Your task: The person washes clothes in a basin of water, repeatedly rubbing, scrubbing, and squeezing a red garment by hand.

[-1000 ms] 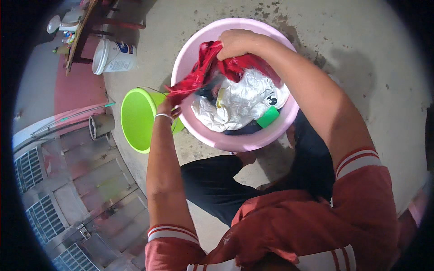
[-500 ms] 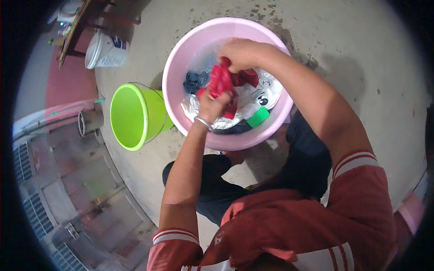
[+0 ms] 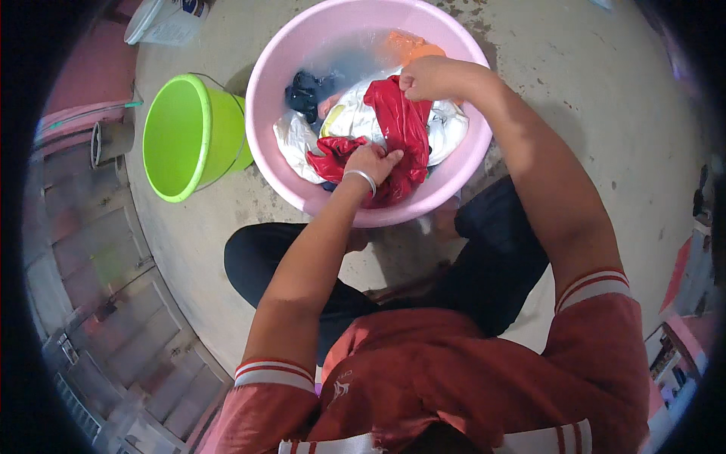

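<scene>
A wet red garment point(image 3: 404, 125) stretches between my two hands over a pink tub point(image 3: 265, 163) of soapy water. My right hand point(image 3: 425, 78) is closed on its upper end near the tub's far right. Lower down, my left hand point(image 3: 370, 163), below a silver bangle, grips the bunched lower part, its thumb pressed on the cloth. Under and beside the red garment lie white cloth point(image 3: 352, 110), a dark piece of cloth point(image 3: 304, 92) at the left, and an orange cloth point(image 3: 412, 47) at the far side. The red cloth covers much of the tub's near side.
Left of the tub stands a lime-green bucket point(image 3: 198, 140) with a wire handle. Farther back is a white bucket point(image 3: 168, 23). My bent legs point(image 3: 495, 261) are close to the tub's near side on the concrete floor point(image 3: 597, 45).
The red garment, bunched between my hands before, is now spread out and draped toward the near rim. My hands have moved apart. The green block seen earlier is now mostly covered.
</scene>
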Motion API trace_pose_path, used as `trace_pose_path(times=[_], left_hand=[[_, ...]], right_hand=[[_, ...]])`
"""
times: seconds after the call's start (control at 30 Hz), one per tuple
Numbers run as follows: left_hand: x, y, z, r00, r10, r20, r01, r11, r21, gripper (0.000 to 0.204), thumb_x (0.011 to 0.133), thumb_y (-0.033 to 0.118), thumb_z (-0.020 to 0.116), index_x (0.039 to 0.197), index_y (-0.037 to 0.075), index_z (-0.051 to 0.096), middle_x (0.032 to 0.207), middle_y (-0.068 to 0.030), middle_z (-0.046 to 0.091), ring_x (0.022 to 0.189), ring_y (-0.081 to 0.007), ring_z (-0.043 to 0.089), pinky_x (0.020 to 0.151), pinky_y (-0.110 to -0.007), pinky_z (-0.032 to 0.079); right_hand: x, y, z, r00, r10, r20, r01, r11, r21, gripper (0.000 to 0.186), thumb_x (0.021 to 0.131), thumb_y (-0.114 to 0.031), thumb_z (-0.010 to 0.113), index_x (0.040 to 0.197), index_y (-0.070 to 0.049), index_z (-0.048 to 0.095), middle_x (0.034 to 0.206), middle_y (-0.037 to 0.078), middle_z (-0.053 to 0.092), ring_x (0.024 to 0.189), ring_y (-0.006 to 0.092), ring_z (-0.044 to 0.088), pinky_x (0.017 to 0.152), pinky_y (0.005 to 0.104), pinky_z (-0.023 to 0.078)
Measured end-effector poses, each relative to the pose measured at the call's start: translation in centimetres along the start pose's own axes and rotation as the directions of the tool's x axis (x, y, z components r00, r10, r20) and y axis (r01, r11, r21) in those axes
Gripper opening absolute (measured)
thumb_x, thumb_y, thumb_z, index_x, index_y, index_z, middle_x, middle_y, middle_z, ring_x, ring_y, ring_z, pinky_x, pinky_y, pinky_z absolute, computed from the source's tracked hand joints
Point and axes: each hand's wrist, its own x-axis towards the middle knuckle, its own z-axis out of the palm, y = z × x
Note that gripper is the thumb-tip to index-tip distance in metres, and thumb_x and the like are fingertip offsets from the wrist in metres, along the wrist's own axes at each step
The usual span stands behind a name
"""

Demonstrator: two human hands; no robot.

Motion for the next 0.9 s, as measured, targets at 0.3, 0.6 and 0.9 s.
trace_pose_path(times=[0.3, 0.6, 0.9], left_hand=[[10.0, -2.6, 5.3, 0.949, -0.258, -0.183, 0.152, 0.88, -0.45, 0.047, 0.078, 0.039, 0.072, 0.099, -0.002, 0.064, 0.087, -0.0163, 0.068, 0.083, -0.0234, 0.065, 0.077, -0.034, 0.05], [8.9, -0.6, 4.7, 0.853, -0.456, -0.256, 0.256, 0.79, -0.557, 0.039, 0.075, 0.028, 0.075, 0.099, 0.0, 0.062, 0.091, -0.0142, 0.068, 0.085, -0.0221, 0.064, 0.079, -0.032, 0.049], [3.1, 3.4, -3.4, 0.918, 0.119, -0.379, -0.378, 0.554, -0.742, 0.005, 0.091, 0.011, 0.056, 0.089, 0.008, 0.053, 0.081, 0.0031, 0.051, 0.074, -0.0074, 0.044, 0.067, -0.023, 0.039]], right_hand=[[1.9, -2.4, 0.9, 0.982, -0.156, -0.105, 0.149, 0.986, -0.071, 0.021, 0.077, -0.018, 0.06, 0.09, -0.003, 0.066, 0.088, 0.014, 0.067, 0.085, 0.0308, 0.064, 0.078, 0.0389, 0.049], [2.9, -1.3, 1.4, 0.999, -0.029, 0.019, 0.03, 0.997, -0.074, 0.02, 0.077, -0.013, 0.059, 0.093, -0.005, 0.066, 0.092, 0.014, 0.068, 0.087, 0.0292, 0.064, 0.08, 0.0397, 0.048], [4.7, 0.4, 4.2, 0.908, -0.381, -0.176, 0.404, 0.907, 0.122, 0.039, 0.074, -0.004, 0.057, 0.113, -0.008, 0.063, 0.102, 0.019, 0.065, 0.101, 0.0353, 0.06, 0.088, 0.0406, 0.046]])
